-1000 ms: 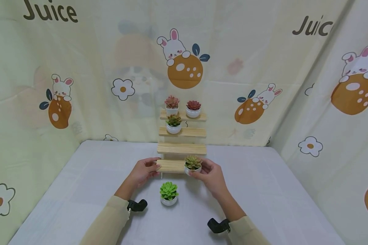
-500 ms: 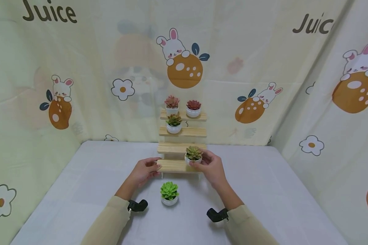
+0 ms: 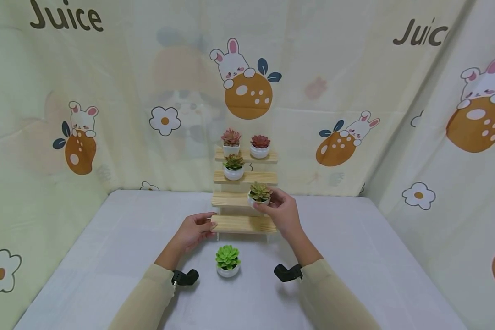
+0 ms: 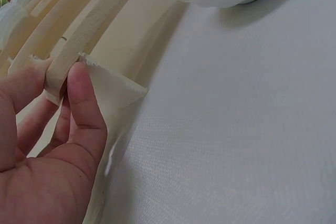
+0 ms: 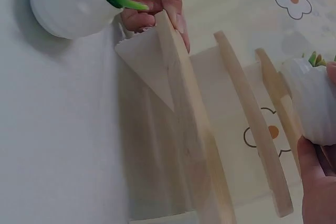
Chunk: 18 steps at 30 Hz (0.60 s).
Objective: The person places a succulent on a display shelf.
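Note:
My left hand pinches the left end of the lowest board of a wooden tiered shelf; the left wrist view shows thumb and fingers around the board's end. In my right hand is a potted succulent with pale green leaves and a white pot, gripped by the pot. It is held upright in front of the right part of the second board from the bottom; whether it touches the board I cannot tell. A bright green potted succulent stands on the table before the shelf.
Higher up, a pink succulent and a dark red one stand on the top board. A green-brown succulent sits on the board below, at left. A printed curtain hangs behind the white table.
My right hand has raised the pale green succulent from the lowest board's right end to the level of the second board. My left hand has stayed at the shelf.

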Available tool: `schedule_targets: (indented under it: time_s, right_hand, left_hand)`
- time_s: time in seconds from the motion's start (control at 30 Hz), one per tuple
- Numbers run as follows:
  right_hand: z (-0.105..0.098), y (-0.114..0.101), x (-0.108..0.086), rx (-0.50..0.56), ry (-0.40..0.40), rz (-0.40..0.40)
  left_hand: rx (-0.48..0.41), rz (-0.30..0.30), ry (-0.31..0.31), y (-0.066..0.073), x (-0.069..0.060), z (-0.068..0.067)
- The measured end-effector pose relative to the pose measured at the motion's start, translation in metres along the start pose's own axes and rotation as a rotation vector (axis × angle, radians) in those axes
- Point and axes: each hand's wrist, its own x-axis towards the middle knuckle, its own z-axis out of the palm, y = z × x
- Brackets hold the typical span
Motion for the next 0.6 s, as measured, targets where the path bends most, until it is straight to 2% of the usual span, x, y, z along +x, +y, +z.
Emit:
schedule_targets:
  time_s: [0.6]
  right_hand:
    - [-0.003, -0.015, 0.032, -0.066, 0.014, 0.028]
  left_hand:
    - [-0.008, 0.012, -0.026, -0.001, 0.000, -0.002]
